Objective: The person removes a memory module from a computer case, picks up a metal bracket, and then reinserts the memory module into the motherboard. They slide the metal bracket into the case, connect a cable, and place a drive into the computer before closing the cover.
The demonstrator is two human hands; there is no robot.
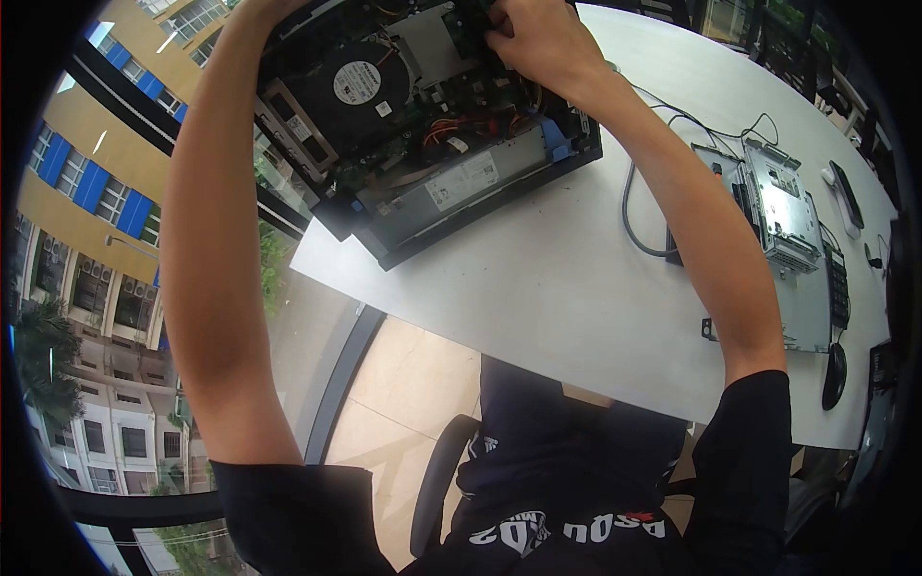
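An opened black computer case (423,125) lies at the table's left end, its inside facing up. A round black fan with a white label (358,83), orange wires and a silver power supply (480,173) show in it. My right hand (543,40) is at the case's upper right edge, its fingers curled against a dark part; what they grip is too small to name. At the top edge of the frame, by the case's upper left corner, only a sliver of my left hand (272,8) shows, its fingers hidden.
On the white table (557,288), a silver metal drive frame (783,206) and a metal panel (805,302) lie at the right with cables. Beyond them are a keyboard (836,288), a black mouse (835,376) and a dark handset (845,192). Windows stand at the left.
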